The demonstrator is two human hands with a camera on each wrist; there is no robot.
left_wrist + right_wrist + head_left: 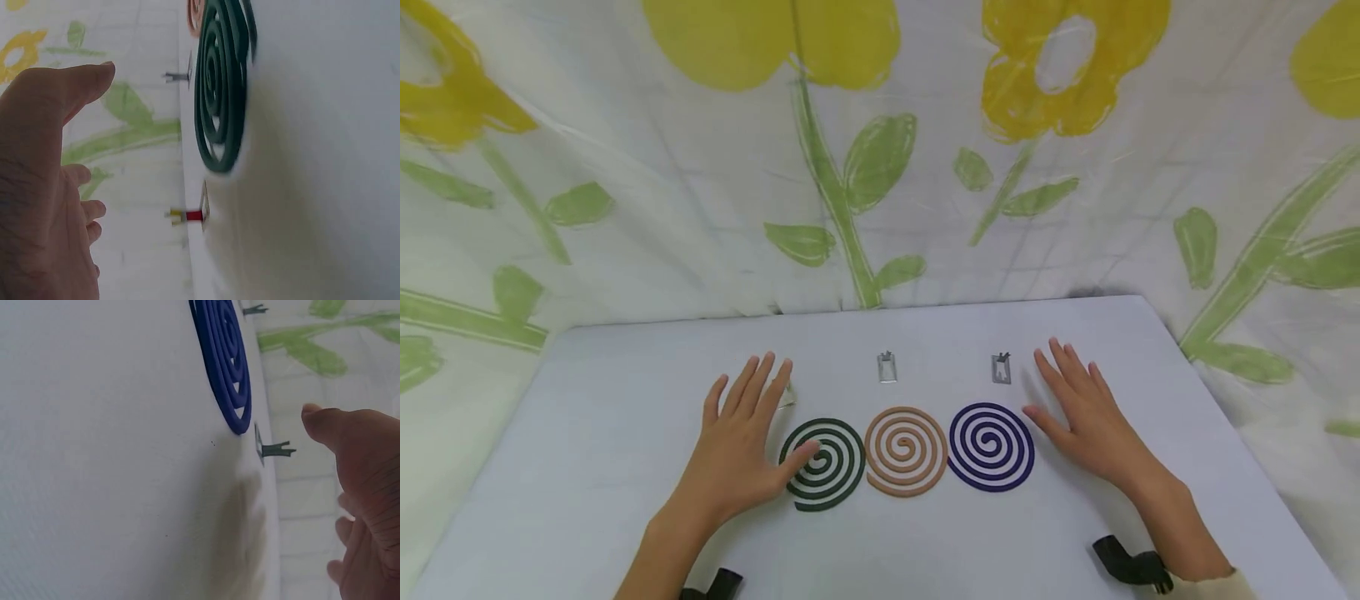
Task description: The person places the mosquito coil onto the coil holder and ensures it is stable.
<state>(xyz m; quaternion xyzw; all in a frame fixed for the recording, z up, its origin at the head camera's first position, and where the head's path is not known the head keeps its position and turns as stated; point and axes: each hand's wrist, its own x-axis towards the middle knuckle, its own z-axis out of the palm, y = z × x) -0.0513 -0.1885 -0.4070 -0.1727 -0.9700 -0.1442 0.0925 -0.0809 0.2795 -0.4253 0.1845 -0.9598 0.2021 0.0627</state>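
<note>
Three flat spiral mosquito coils lie side by side on the white table: a dark green coil (823, 457), a tan coil (906, 444) and a dark blue coil (991, 442). My left hand (737, 454) hovers with fingers spread at the left; its thumb overlaps the green coil in the head view. To the right of the blue coil, my right hand (1090, 421) is held out over the table with straight fingers. Both hands hold nothing. Behind the coils stand small metal coil stands, one (887, 367) in the middle and one (1002, 368) near the right hand.
A third stand (195, 215), with a red and yellow part, is largely hidden by the left hand in the head view. The white table (595, 417) ends at the back against a hanging cloth (700, 225) with yellow flowers. Black wrist mounts (1131, 567) sit below the hands.
</note>
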